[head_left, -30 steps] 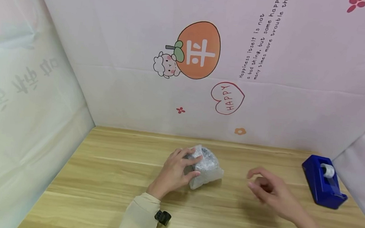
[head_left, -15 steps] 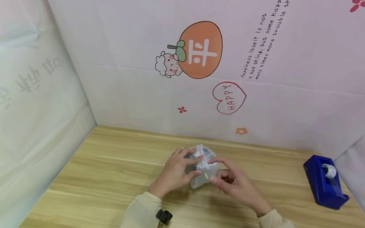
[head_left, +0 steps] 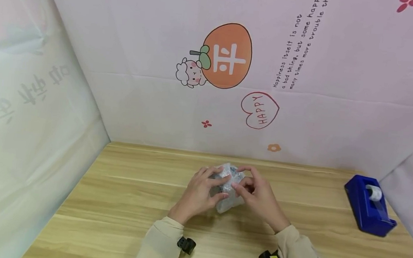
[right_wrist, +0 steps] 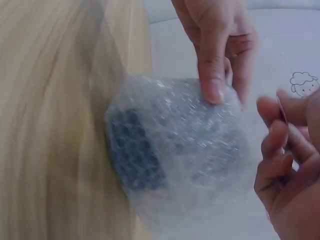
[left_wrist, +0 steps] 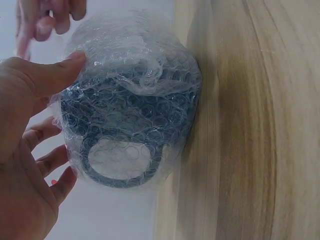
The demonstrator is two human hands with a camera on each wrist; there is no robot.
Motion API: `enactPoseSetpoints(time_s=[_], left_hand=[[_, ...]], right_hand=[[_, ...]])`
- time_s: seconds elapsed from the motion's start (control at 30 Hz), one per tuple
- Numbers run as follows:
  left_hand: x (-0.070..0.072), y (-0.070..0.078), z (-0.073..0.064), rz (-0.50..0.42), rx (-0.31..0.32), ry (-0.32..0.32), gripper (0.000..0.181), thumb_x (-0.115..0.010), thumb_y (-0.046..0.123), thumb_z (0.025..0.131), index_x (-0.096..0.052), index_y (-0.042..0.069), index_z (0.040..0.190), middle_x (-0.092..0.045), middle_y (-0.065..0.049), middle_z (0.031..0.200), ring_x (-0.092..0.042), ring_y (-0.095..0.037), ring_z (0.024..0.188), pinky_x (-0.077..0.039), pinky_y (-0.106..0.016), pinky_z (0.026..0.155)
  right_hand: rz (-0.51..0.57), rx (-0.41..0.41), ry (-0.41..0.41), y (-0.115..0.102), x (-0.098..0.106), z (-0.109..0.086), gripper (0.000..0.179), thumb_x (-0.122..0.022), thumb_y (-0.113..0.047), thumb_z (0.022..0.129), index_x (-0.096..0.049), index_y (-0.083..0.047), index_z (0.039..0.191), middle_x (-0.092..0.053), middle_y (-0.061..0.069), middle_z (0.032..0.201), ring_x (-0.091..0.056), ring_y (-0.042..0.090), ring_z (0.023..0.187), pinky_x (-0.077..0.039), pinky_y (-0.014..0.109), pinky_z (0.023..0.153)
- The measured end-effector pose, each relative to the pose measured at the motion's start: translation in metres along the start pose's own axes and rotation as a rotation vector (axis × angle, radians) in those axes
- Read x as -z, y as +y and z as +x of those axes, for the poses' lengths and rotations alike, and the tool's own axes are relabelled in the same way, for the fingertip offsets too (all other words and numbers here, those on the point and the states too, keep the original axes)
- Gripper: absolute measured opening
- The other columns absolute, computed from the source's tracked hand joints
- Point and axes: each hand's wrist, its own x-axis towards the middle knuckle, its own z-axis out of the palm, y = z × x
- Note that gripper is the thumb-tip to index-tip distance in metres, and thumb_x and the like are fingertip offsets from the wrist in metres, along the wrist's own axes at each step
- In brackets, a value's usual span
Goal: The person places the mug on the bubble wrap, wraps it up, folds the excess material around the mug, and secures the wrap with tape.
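Note:
A dark blue mug in bubble wrap (head_left: 228, 205) sits on the wooden table, its handle loop (left_wrist: 120, 159) showing through the wrap in the left wrist view. My left hand (head_left: 197, 194) holds it from the left, thumb on the near side and fingers spread over the far side. My right hand (head_left: 261, 198) is at the mug's right side, thumb and fingertip pinched together close over the wrap. Between them is a thin, clear sliver that looks like a piece of tape (right_wrist: 282, 110), seen edge-on in the right wrist view.
A blue tape dispenser (head_left: 364, 208) with a white-cored roll (head_left: 374, 193) stands at the table's right side. A printed cloth wall (head_left: 156, 111) rises behind the table (head_left: 117, 203), with more cloth at left and right.
My right hand has come left from the table near the dispenser to the wrapped mug, then moved slightly farther over it. My left hand has kept its hold and the mug has stayed put.

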Motion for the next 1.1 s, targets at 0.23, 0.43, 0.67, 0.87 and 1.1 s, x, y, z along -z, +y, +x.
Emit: enactPoseSetpoints(time_s=[0.23,0.43,0.67,0.87,1.1], left_hand=[[-0.001,0.000,0.001,-0.021,0.001,0.016,0.048,-0.077,0.038,0.091,-0.067,0.021,0.135,-0.053,-0.005,0.148,-0.051,-0.025,0.124,-0.046,-0.047,0.101],[0.000,-0.001,0.001,-0.059,0.000,0.035,0.049,-0.078,0.037,0.090,-0.067,0.020,0.135,-0.054,-0.006,0.147,-0.051,-0.027,0.125,-0.045,-0.050,0.101],[0.001,0.000,0.001,-0.071,0.003,0.030,0.050,-0.078,0.036,0.090,-0.067,0.018,0.135,-0.054,-0.006,0.147,-0.051,-0.027,0.126,-0.043,-0.052,0.103],[-0.002,-0.002,0.001,-0.077,0.011,0.026,0.051,-0.079,0.034,0.089,-0.067,0.018,0.135,-0.053,-0.005,0.148,-0.050,-0.027,0.127,-0.043,-0.051,0.104],[-0.004,-0.002,0.001,-0.084,0.021,0.031,0.051,-0.080,0.035,0.088,-0.068,0.017,0.135,-0.054,-0.005,0.147,-0.050,-0.026,0.127,-0.042,-0.052,0.104]], right_hand=[[-0.065,-0.113,0.088,0.002,-0.009,0.000,0.034,-0.070,0.002,0.094,-0.050,0.004,0.121,-0.065,0.006,0.063,-0.050,0.006,0.046,-0.042,0.024,0.041],[-0.125,-0.318,0.078,-0.007,-0.010,0.004,0.037,-0.073,-0.009,0.093,-0.050,0.004,0.119,-0.066,0.004,0.063,-0.060,0.016,0.048,-0.046,0.026,0.043],[-0.217,-0.519,0.069,-0.005,-0.005,0.006,0.054,-0.079,-0.029,0.090,-0.051,0.006,0.120,-0.066,0.009,0.072,-0.064,0.019,0.057,-0.049,0.029,0.049],[-0.309,-0.467,0.121,-0.001,-0.003,0.005,0.049,-0.083,-0.036,0.084,-0.060,0.000,0.108,-0.060,0.007,0.072,-0.055,0.017,0.058,-0.044,0.031,0.048],[-0.260,-0.457,0.179,0.008,-0.005,0.008,0.042,-0.080,-0.041,0.087,-0.064,-0.003,0.097,-0.054,0.006,0.068,-0.046,0.016,0.052,-0.039,0.029,0.044]])
